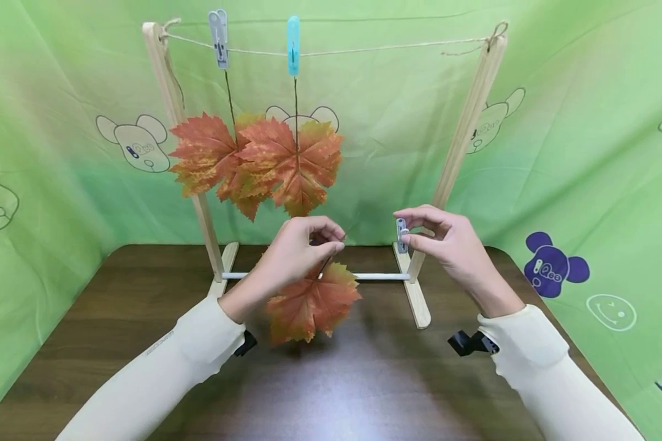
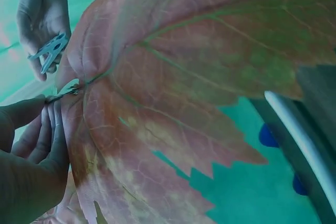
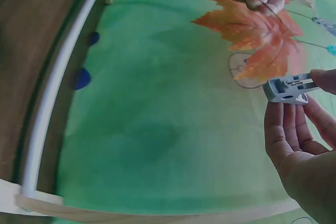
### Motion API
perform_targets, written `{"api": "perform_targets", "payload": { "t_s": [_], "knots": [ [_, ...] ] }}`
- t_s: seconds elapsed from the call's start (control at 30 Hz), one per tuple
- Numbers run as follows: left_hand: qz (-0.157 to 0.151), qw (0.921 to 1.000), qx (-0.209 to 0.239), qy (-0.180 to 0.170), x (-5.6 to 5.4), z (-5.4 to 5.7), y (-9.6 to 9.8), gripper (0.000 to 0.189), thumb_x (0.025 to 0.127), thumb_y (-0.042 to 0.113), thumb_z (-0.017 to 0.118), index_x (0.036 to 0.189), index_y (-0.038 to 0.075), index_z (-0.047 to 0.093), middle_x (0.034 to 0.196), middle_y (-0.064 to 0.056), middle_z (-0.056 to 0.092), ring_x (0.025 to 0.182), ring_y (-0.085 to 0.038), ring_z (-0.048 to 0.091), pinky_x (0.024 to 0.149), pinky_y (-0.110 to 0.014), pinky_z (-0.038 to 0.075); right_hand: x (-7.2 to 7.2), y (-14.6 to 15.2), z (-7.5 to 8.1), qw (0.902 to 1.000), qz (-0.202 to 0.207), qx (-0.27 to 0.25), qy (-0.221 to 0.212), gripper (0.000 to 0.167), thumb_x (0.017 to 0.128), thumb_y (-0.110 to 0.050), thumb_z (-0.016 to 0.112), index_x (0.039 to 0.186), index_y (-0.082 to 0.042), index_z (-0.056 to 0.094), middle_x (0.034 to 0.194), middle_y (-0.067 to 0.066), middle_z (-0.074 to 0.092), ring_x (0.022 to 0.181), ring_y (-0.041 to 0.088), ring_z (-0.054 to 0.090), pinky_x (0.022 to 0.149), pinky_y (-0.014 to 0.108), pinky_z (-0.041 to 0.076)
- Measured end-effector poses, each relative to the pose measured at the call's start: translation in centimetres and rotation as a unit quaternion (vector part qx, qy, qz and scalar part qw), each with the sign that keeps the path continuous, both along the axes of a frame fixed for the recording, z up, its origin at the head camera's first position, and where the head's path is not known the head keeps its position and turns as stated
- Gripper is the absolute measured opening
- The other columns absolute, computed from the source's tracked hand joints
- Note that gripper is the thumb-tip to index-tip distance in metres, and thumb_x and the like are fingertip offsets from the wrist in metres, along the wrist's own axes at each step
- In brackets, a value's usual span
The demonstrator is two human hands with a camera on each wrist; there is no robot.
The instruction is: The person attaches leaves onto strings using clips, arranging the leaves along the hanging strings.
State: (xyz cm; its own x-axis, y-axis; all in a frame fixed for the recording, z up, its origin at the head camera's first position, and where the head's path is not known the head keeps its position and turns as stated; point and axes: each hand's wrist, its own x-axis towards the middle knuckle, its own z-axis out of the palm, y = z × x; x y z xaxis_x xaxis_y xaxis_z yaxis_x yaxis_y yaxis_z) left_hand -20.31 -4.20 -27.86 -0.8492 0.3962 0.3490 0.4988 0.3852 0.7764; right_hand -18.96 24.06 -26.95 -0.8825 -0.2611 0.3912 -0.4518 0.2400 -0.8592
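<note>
An orange-red artificial maple leaf (image 1: 313, 303) hangs below my left hand (image 1: 303, 248), whose thumb and fingers pinch its thin stem. In the left wrist view that leaf (image 2: 152, 77) fills most of the picture. My right hand (image 1: 447, 239) holds a grey clothespin (image 1: 401, 236) between thumb and fingers, near the stand's right post. The right wrist view shows this clothespin (image 3: 287, 88) from close by, apart from the leaf. Two similar leaves (image 1: 204, 153) hang by their stems from the twine (image 1: 358, 50), one under a grey clothespin (image 1: 218, 38), the other under a blue clothespin (image 1: 293, 46).
The twine runs between a left wooden post (image 1: 165, 79) and a right wooden post (image 1: 471, 116). A white rod (image 1: 383, 277) joins the feet low down. The stand is on a dark wooden table (image 1: 320, 392), with a green printed cloth (image 1: 585, 153) behind and around it.
</note>
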Motion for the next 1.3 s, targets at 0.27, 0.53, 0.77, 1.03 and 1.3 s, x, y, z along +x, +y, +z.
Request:
{"api": "perform_targets", "payload": {
  "t_s": [0.27, 0.53, 0.77, 1.03, 1.3],
  "knots": [
    [0.009, 0.9979, 0.063, 0.011, -1.1, 1.7, 1.2, 0.007, 0.097, 0.011, 0.075, 0.104, 0.009, 0.076, 0.092, -0.006, 0.076, 0.079, -0.016, 0.068, 0.071, -0.029, 0.056, -0.5, -0.5, 2.4, 0.999, -0.02, -0.038, 0.008, 0.034, 0.092, -0.002, 0.078, 0.126, -0.006, 0.073, 0.103, -0.004, 0.076, 0.093, 0.009, 0.072, 0.082, 0.018, 0.055],
    [0.011, 0.9919, 0.127, 0.001, -1.8, 3.2, 2.4, 0.008, 0.098, 0.011, 0.075, 0.105, 0.008, 0.077, 0.094, -0.008, 0.077, 0.076, -0.016, 0.067, 0.07, -0.028, 0.057, -1.0, -1.0, 4.0, 0.9964, -0.001, -0.075, 0.038, 0.032, 0.092, 0.002, 0.077, 0.123, -0.003, 0.074, 0.104, -0.003, 0.077, 0.093, 0.009, 0.072, 0.081, 0.018, 0.056],
    [-0.002, 0.9847, 0.174, -0.001, -2.3, 4.3, 3.2, 0.01, 0.097, 0.01, 0.074, 0.106, 0.004, 0.076, 0.092, -0.009, 0.076, 0.074, -0.014, 0.068, 0.071, -0.027, 0.06, -1.0, -1.7, 5.4, 0.9943, 0.009, -0.098, 0.041, 0.03, 0.091, 0.007, 0.075, 0.118, -0.006, 0.076, 0.103, -0.001, 0.077, 0.094, 0.011, 0.071, 0.083, 0.019, 0.056],
    [-0.008, 0.9738, 0.227, -0.003, -3.1, 6.3, 3.5, 0.015, 0.097, 0.006, 0.074, 0.108, -0.003, 0.074, 0.095, -0.013, 0.076, 0.083, -0.026, 0.073, 0.074, -0.03, 0.064, -1.3, -2.3, 7.7, 0.9902, 0.026, -0.126, 0.054, 0.028, 0.089, 0.01, 0.075, 0.114, -0.002, 0.077, 0.101, 0.002, 0.078, 0.093, 0.013, 0.072, 0.083, 0.02, 0.057],
    [-0.008, 0.9699, 0.243, -0.009, -3.7, 7.9, 4.2, 0.015, 0.097, 0.007, 0.075, 0.11, -0.002, 0.074, 0.099, -0.017, 0.076, 0.091, -0.032, 0.074, 0.076, -0.03, 0.064, -1.8, -3.0, 10.0, 0.981, 0.047, -0.184, 0.042, 0.026, 0.087, 0.015, 0.074, 0.109, 0.001, 0.077, 0.097, 0.005, 0.079, 0.09, 0.015, 0.073, 0.082, 0.02, 0.06]
  ]
}}
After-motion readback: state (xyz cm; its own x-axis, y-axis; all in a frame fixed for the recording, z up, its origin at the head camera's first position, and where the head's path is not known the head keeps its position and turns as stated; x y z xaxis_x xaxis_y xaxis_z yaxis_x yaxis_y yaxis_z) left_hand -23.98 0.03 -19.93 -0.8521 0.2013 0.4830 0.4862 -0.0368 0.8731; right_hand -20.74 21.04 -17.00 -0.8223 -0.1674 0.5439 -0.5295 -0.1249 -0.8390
